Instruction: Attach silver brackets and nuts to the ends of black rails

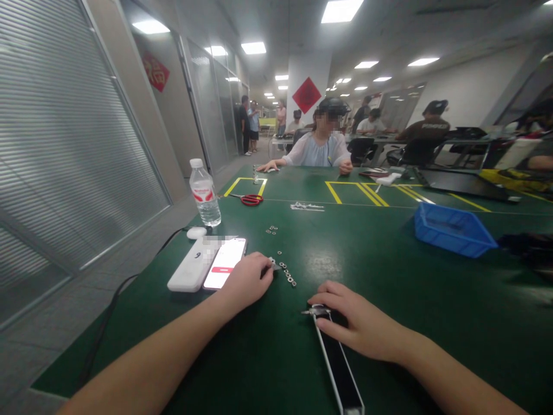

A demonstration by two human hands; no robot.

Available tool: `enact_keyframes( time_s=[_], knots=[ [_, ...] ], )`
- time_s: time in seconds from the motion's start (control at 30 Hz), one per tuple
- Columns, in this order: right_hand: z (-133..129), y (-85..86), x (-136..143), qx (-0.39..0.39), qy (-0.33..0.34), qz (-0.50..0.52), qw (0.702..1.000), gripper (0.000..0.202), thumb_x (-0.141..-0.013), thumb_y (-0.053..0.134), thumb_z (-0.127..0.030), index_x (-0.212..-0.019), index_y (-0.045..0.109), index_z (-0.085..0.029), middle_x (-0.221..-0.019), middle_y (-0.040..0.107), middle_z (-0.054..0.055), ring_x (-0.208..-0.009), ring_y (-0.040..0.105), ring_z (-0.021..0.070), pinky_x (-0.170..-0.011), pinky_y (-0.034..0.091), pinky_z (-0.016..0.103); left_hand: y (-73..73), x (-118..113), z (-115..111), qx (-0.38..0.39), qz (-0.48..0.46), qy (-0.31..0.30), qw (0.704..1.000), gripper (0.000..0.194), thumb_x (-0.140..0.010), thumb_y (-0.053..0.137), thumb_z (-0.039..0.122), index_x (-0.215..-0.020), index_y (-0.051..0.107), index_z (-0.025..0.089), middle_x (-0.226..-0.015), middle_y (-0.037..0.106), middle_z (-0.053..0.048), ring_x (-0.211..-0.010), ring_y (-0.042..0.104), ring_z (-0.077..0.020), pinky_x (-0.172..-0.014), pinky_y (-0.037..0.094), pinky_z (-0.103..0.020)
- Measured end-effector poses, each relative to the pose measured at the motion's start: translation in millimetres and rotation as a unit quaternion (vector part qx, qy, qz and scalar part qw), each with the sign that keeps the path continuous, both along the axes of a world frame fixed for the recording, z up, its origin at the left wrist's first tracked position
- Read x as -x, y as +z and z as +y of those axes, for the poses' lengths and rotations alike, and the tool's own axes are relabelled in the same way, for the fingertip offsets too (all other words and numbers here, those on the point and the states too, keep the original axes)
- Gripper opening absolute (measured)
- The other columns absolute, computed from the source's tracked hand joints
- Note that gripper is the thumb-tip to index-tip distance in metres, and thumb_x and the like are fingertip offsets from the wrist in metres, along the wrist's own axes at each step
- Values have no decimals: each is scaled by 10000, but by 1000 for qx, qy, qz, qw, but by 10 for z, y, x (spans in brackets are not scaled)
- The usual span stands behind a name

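Observation:
My left hand (250,276) is closed, fingertips pinched on a small pale piece (273,264) too small to make out, beside a row of small metal nuts (288,275) on the green table. My right hand (349,320) has its fingers around the top end of a long black bar with silver edges (340,369), which lies on the table pointing toward me. A small metal fitting (318,310) sits at that end, between thumb and fingers. Farther off lie several more small rings (271,230).
A white power bank (188,271), a lit phone (225,262) and a water bottle (204,195) stand or lie at the left. Red scissors (251,200) and white strips (307,207) lie beyond. At right is a blue tray (453,230). A person (322,141) sits across the green table (389,276).

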State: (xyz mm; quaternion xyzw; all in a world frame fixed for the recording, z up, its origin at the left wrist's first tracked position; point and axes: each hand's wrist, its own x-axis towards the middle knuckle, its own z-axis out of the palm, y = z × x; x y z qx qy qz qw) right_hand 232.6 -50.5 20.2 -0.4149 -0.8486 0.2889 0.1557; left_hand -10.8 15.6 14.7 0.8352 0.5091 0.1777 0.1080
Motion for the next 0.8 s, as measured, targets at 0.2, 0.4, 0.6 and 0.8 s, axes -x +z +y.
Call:
enact_keyframes(
  time_s=[0.2, 0.4, 0.6, 0.8],
  knots=[
    [-4, 2, 10, 8, -1, -7, 1000, 254, -915, 515, -311, -1104, 626, -182, -1046, 556, 89, -964, 527, 207, -870, 456, 356, -17, -19, -35, -50, 53, -40, 997, 198, -889, 474, 143, -886, 672, 141, -923, 666, -93, -865, 616, -214, -796, 506, -342],
    [-1, -1, 7, 14, 0, -9, 1000, 281, -929, 495, -340, -1121, 621, -178, -1066, 553, 98, -971, 528, 213, -878, 455, 369, 15, -14, -11, -29, 3, -17, 999, 196, -899, 472, 132, -892, 667, 140, -927, 677, -82, -887, 627, -207, -803, 513, -326],
    [3, 0, 14, 8, 3, -3, 1000, 268, -925, 500, -337, -1103, 625, -180, -1055, 555, 97, -973, 528, 214, -888, 454, 375, 75, 19, 6, -66, -147, 17, 987, 138, -887, 508, 144, -855, 641, 154, -893, 667, -56, -848, 615, -188, -781, 495, -313],
    [5, 5, 14, 15, 0, -8, 1000, 271, -929, 487, -345, -1099, 624, -185, -1064, 551, 95, -959, 532, 211, -873, 463, 376, 41, 106, 138, -107, -178, 45, 977, 139, -898, 506, 157, -879, 644, 157, -915, 676, -50, -882, 609, -188, -810, 479, -313]
  ],
)
